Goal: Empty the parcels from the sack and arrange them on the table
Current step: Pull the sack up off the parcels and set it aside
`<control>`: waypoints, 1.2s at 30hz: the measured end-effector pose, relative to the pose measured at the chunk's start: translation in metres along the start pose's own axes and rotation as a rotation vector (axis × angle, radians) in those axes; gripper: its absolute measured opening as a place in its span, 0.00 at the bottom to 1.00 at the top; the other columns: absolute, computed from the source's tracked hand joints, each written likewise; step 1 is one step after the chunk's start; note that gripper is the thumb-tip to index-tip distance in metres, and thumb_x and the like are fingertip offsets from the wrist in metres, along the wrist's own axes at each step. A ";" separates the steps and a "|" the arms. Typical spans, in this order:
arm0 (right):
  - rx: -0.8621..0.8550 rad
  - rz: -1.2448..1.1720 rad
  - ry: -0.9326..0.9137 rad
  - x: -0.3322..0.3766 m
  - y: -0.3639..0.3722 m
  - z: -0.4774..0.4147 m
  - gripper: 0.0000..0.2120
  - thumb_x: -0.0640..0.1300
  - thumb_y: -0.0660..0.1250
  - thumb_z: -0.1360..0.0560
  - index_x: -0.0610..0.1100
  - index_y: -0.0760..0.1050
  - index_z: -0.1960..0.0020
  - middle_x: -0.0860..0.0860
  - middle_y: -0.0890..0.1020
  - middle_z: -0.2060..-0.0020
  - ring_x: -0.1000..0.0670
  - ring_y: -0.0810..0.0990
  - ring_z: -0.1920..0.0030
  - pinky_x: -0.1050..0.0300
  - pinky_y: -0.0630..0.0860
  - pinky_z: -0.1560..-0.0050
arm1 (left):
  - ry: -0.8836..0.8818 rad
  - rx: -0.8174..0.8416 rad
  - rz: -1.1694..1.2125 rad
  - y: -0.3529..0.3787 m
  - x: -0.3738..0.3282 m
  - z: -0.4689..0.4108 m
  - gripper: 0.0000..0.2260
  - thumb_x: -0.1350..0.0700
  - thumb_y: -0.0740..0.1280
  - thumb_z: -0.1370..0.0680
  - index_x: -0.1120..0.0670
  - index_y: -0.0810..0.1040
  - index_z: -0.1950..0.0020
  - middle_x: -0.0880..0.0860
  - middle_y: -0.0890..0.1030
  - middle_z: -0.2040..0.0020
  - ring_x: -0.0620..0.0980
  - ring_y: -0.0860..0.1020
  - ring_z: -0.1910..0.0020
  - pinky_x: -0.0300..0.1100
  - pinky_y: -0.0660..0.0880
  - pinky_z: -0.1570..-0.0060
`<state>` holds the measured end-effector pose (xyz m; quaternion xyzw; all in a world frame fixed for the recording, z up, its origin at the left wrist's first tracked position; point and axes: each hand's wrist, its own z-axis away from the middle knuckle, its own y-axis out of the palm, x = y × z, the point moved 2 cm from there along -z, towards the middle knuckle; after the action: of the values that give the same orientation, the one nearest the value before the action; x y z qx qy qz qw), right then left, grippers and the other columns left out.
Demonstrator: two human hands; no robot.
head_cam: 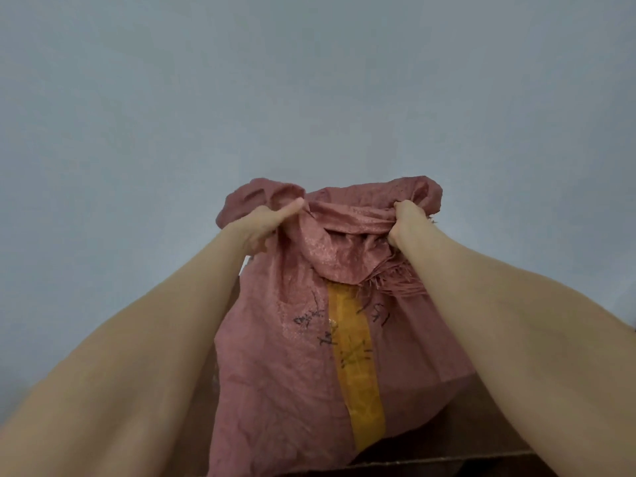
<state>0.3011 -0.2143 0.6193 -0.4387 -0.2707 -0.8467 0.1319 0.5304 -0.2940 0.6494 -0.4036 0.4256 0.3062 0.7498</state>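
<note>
Held up before a plain grey wall (309,80), a pink woven sack (285,356) with an orange tape strip (358,373) and black scribbled marks is gripped at its bunched top by the left hand (265,223) and right hand (407,218), with a brown surface (481,425) showing below it.

The sack (292,366) hides whatever it holds, and its lower end runs off the bottom edge. The black scrawl (309,320) on it is too blurred to read. Most fingers of the left hand (261,225) and right hand (407,220) are out of sight — buried in bunched folds.
</note>
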 end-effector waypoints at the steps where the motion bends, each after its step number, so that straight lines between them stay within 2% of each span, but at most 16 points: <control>1: -0.032 -0.003 0.045 -0.004 0.002 0.001 0.07 0.39 0.63 0.22 0.45 0.73 0.45 0.52 0.70 0.64 0.51 0.70 0.63 0.56 0.70 0.56 | -0.025 0.053 -0.250 0.011 0.005 0.001 0.43 0.35 0.70 0.32 0.59 0.62 0.26 0.56 0.69 0.30 0.58 0.69 0.32 0.58 0.67 0.35; 3: -0.044 -0.031 0.083 -0.013 0.007 0.001 0.06 0.39 0.63 0.22 0.46 0.74 0.46 0.52 0.71 0.64 0.51 0.70 0.62 0.56 0.69 0.55 | -0.080 0.197 -0.603 0.026 0.012 0.002 0.44 0.35 0.72 0.34 0.57 0.64 0.26 0.53 0.67 0.28 0.57 0.67 0.30 0.55 0.65 0.32; 6: -0.040 -0.002 0.082 -0.026 0.010 -0.008 0.04 0.38 0.62 0.22 0.46 0.71 0.49 0.51 0.70 0.64 0.49 0.71 0.58 0.55 0.69 0.53 | -0.080 0.270 -0.822 0.045 0.025 -0.004 0.37 0.40 0.74 0.33 0.56 0.69 0.30 0.51 0.72 0.32 0.55 0.70 0.32 0.48 0.66 0.32; 10: 0.010 0.066 0.072 -0.032 0.008 -0.014 0.08 0.41 0.67 0.25 0.43 0.73 0.47 0.49 0.75 0.61 0.48 0.74 0.58 0.55 0.73 0.55 | 0.054 0.020 -0.859 0.059 0.041 -0.022 0.35 0.46 0.78 0.36 0.56 0.72 0.34 0.54 0.75 0.36 0.57 0.74 0.38 0.49 0.71 0.36; 14: 0.092 0.160 0.027 -0.034 0.000 -0.025 0.32 0.52 0.77 0.36 0.43 0.72 0.37 0.47 0.79 0.46 0.42 0.78 0.45 0.46 0.75 0.41 | 0.108 -0.173 -0.989 0.065 0.055 -0.030 0.22 0.49 0.73 0.30 0.55 0.75 0.39 0.55 0.77 0.40 0.59 0.76 0.43 0.51 0.75 0.44; 18: 0.115 0.325 -0.130 -0.031 -0.017 -0.022 0.41 0.59 0.78 0.38 0.40 0.69 0.32 0.46 0.77 0.39 0.44 0.76 0.40 0.45 0.74 0.38 | 0.101 -0.294 -1.079 0.072 0.062 -0.035 0.18 0.53 0.67 0.24 0.57 0.73 0.36 0.59 0.72 0.35 0.60 0.69 0.35 0.53 0.70 0.42; 21: 0.047 0.621 -0.290 -0.031 -0.037 -0.017 0.40 0.65 0.74 0.39 0.40 0.74 0.37 0.45 0.79 0.42 0.43 0.78 0.42 0.47 0.75 0.41 | 0.090 -0.394 -1.108 0.070 0.066 -0.031 0.17 0.54 0.65 0.23 0.58 0.73 0.35 0.60 0.71 0.35 0.60 0.66 0.35 0.52 0.69 0.41; 24: 0.079 0.930 -0.359 -0.028 -0.057 -0.013 0.31 0.67 0.73 0.37 0.42 0.80 0.47 0.47 0.82 0.49 0.45 0.80 0.46 0.53 0.75 0.47 | 0.074 -0.441 -1.058 0.064 0.070 -0.026 0.13 0.57 0.62 0.24 0.56 0.76 0.40 0.58 0.78 0.42 0.59 0.74 0.41 0.50 0.72 0.46; 25: 0.123 1.037 -0.340 -0.030 -0.062 -0.012 0.34 0.68 0.74 0.40 0.43 0.79 0.44 0.47 0.82 0.47 0.45 0.79 0.44 0.53 0.75 0.44 | 0.069 -0.436 -1.044 0.062 0.070 -0.024 0.12 0.56 0.63 0.24 0.56 0.77 0.42 0.57 0.80 0.45 0.59 0.77 0.44 0.49 0.73 0.48; 27: 0.240 1.229 -0.293 -0.034 -0.069 -0.008 0.52 0.73 0.76 0.52 0.45 0.74 0.35 0.48 0.78 0.37 0.45 0.75 0.36 0.50 0.71 0.35 | 0.046 -0.391 -1.024 0.059 0.071 -0.017 0.14 0.52 0.65 0.24 0.56 0.76 0.42 0.55 0.81 0.47 0.58 0.79 0.46 0.49 0.75 0.48; 28: 0.292 1.323 -0.251 -0.036 -0.071 -0.007 0.61 0.74 0.76 0.58 0.46 0.70 0.31 0.48 0.74 0.33 0.46 0.72 0.33 0.49 0.68 0.32 | 0.026 -0.355 -1.005 0.058 0.071 -0.014 0.17 0.47 0.67 0.25 0.57 0.75 0.42 0.55 0.81 0.46 0.58 0.79 0.46 0.50 0.75 0.47; 29: 0.332 1.425 -0.200 -0.037 -0.072 0.002 0.64 0.72 0.78 0.58 0.47 0.67 0.28 0.48 0.70 0.29 0.45 0.69 0.30 0.48 0.66 0.30 | 0.011 -0.308 -0.975 0.058 0.071 -0.011 0.22 0.42 0.68 0.26 0.57 0.74 0.42 0.55 0.80 0.45 0.58 0.78 0.45 0.50 0.75 0.45; 31: 0.354 1.608 -0.106 -0.042 -0.077 0.017 0.55 0.63 0.80 0.44 0.43 0.61 0.25 0.47 0.65 0.27 0.42 0.67 0.29 0.47 0.67 0.32 | 0.019 -0.198 -0.906 0.062 0.071 -0.002 0.29 0.37 0.69 0.29 0.57 0.74 0.39 0.56 0.78 0.41 0.58 0.77 0.42 0.50 0.75 0.42; 32: 0.339 1.656 -0.084 -0.047 -0.078 0.020 0.52 0.59 0.80 0.41 0.42 0.61 0.26 0.45 0.66 0.28 0.41 0.68 0.30 0.46 0.69 0.34 | 0.031 -0.128 -0.864 0.066 0.068 0.004 0.32 0.36 0.69 0.30 0.58 0.73 0.36 0.57 0.77 0.37 0.58 0.75 0.39 0.49 0.73 0.39; 35: 0.233 1.720 -0.112 -0.065 -0.079 0.023 0.45 0.54 0.83 0.49 0.43 0.70 0.37 0.42 0.73 0.35 0.36 0.74 0.39 0.36 0.75 0.43 | -0.007 0.107 -0.791 0.078 0.062 0.017 0.39 0.36 0.70 0.31 0.60 0.68 0.30 0.56 0.72 0.33 0.57 0.71 0.34 0.47 0.68 0.35; 36: 0.203 1.722 -0.147 -0.071 -0.079 0.017 0.41 0.52 0.82 0.48 0.42 0.72 0.39 0.41 0.75 0.37 0.36 0.76 0.40 0.35 0.75 0.44 | -0.023 0.181 -0.837 0.083 0.063 0.021 0.40 0.36 0.71 0.32 0.60 0.68 0.30 0.55 0.72 0.33 0.57 0.71 0.34 0.48 0.68 0.34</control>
<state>0.3171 -0.1412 0.5424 -0.5304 0.0732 -0.3938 0.7471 0.5003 -0.2279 0.5718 -0.4708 0.2417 -0.0586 0.8465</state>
